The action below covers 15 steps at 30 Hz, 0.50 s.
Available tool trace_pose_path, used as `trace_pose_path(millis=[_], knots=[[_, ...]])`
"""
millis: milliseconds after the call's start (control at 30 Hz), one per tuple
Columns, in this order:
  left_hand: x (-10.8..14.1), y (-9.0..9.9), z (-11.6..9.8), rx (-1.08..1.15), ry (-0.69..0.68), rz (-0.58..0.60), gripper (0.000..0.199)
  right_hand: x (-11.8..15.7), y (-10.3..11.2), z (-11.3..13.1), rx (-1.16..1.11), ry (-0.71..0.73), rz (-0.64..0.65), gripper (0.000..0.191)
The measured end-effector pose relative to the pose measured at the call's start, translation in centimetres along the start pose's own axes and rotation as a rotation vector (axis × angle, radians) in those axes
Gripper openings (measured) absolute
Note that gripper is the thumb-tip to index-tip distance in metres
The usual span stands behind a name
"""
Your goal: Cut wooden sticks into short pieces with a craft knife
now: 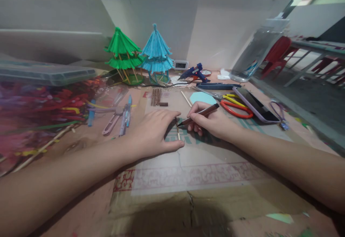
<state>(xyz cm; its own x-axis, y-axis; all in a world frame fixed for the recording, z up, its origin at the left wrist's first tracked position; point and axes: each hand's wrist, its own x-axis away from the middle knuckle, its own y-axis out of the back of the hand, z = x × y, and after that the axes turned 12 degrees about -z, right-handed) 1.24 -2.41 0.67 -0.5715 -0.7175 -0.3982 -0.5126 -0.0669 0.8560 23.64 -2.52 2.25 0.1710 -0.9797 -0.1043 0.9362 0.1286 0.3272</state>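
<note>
My left hand (152, 131) pins a short thin wooden stick (178, 134) on the board, its index finger at the far end and its thumb at the near end. The upper part of the stick is dark brown, the lower part pale. My right hand (208, 123) grips a brown marker (207, 110) like a pen, with its tip at the stick. Beyond my left hand lie several brown sticks (156, 97) in a row beside a brown marker cap (163, 104). A light blue paper octagon (202, 99) and another pale stick (186, 98) lie beyond my right hand.
Green (122, 57) and blue (156, 55) tiered-roof models stand at the back, near a blue glue gun (195, 73). Right are red-and-yellow scissors (237, 108), a phone (254, 104) and a clear bottle (254, 53). Pink cutters (111, 122) and blurred colourful pieces (48, 104) lie left.
</note>
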Motion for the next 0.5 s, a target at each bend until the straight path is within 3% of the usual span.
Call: trace_pose_path(millis=[500], knots=[[0.03,0.23,-0.28,-0.094,-0.055,0.016,0.076,0.01,0.21,0.17,-0.001,-0.011,0.036,0.014]])
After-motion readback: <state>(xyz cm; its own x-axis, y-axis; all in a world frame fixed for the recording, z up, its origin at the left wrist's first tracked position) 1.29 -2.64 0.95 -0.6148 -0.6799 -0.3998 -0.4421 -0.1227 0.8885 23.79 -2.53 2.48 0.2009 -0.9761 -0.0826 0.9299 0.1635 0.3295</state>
